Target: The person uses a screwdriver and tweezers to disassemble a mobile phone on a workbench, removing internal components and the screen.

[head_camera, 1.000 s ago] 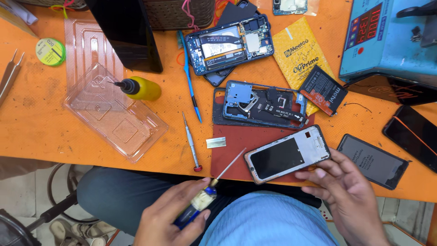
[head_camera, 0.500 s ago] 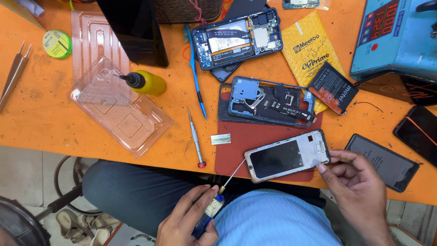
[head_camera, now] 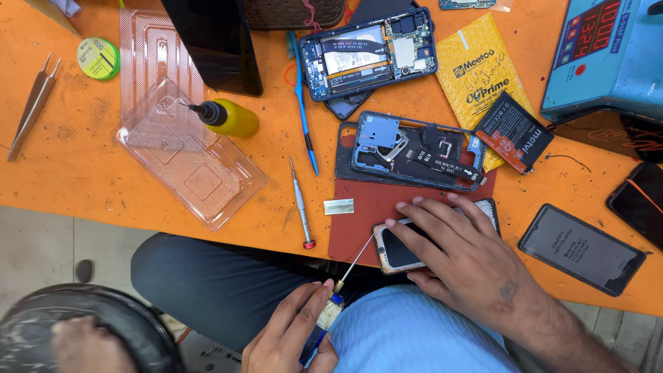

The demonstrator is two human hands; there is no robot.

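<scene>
Your right hand (head_camera: 459, 259) lies flat, fingers spread, pressing down on the phone (head_camera: 397, 249) at the near edge of the red mat (head_camera: 366, 214); it pins the phone rather than closing around it. Your left hand (head_camera: 293, 331) is closed on the screwdriver (head_camera: 338, 290), held off the table edge over your lap. The shaft points up and to the right, its tip just at the phone's near-left corner; whether it touches cannot be told.

The phone's long axis runs left to right, tilted slightly. It lies up and right of the left hand and directly under the right, so the right hand is the nearer.

Beyond the phone, on the same mat, sits an opened frame (head_camera: 414, 155), and farther back a second opened phone (head_camera: 369, 52). A spare driver (head_camera: 300, 204) and a small metal strip (head_camera: 339, 206) lie left of the mat, near the tip's line but not across it. A yellow bottle (head_camera: 231, 117) rests on a clear tray (head_camera: 193, 166); tweezers (head_camera: 31, 107) lie far left. A dark screen (head_camera: 580, 249) lies to the right.
</scene>
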